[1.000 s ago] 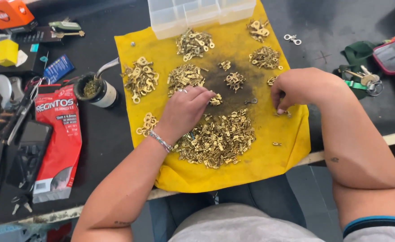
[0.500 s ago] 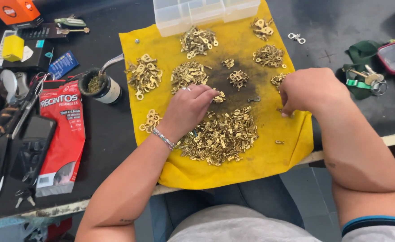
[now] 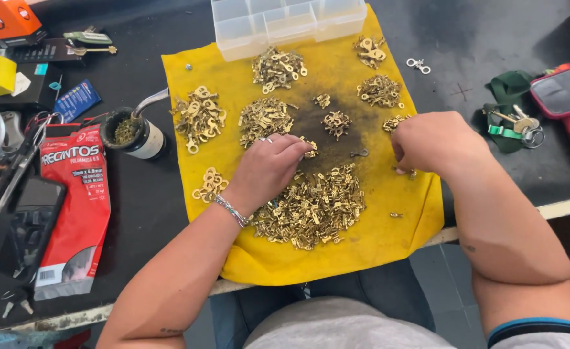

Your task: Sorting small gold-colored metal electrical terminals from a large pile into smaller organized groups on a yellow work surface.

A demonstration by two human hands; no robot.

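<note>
Head view, left hand (image 3: 267,169): fingers curled onto brass terminals at the top of the big pile (image 3: 311,207), pinching some; a moment ago it lay slightly lower.
Head view, right hand (image 3: 435,142): clenched beside a small heap (image 3: 396,123); contents hidden.
Change: hands barely shifted; sorting continues on the yellow cloth (image 3: 375,239).
Beyond fingertips: clear box (image 3: 285,22).

Bare yellow cloth (image 3: 388,242) near edge: open passage. Brass terminal piles (image 3: 311,207) crowd centre; clear compartment box (image 3: 285,22) blocks far side; cup (image 3: 133,136) flanks left.
</note>
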